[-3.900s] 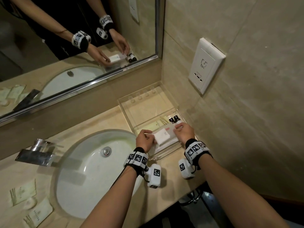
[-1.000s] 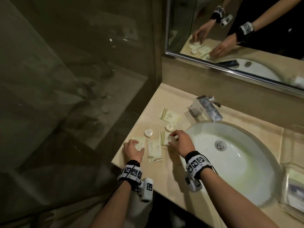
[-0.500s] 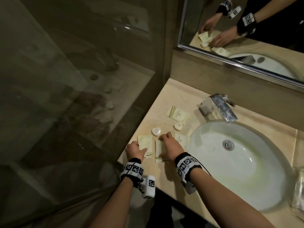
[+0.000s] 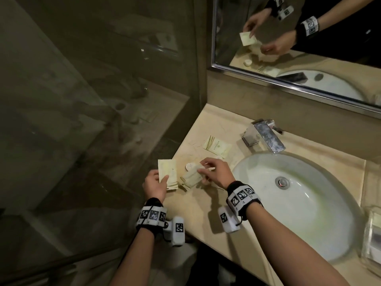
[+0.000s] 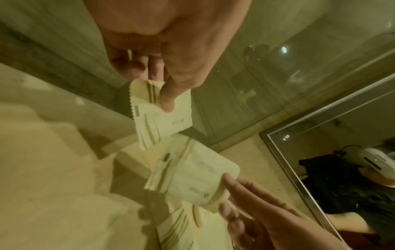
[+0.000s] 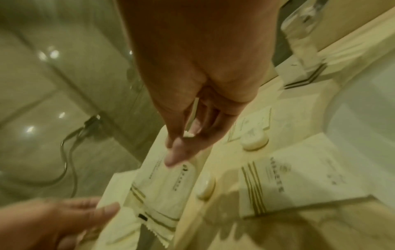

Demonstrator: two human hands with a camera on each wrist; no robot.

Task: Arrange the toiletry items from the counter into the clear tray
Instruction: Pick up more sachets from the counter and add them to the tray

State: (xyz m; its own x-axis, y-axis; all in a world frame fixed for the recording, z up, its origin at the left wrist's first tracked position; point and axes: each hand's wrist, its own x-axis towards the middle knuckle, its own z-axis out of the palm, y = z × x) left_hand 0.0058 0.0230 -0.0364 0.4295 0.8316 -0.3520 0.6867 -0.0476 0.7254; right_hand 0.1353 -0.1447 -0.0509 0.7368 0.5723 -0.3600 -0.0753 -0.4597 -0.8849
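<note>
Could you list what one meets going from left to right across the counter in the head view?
Left hand holding a sachet → right hand → faucet → sink basin → clear tray.

Dim, yellow-green light fills the room, small bright glints speckle the glass shower wall (image 6: 53, 54), the forearms throw soft shadows on the counter (image 4: 206, 205), both wrist views are smeared by blur, and straight edges bow outward.
</note>
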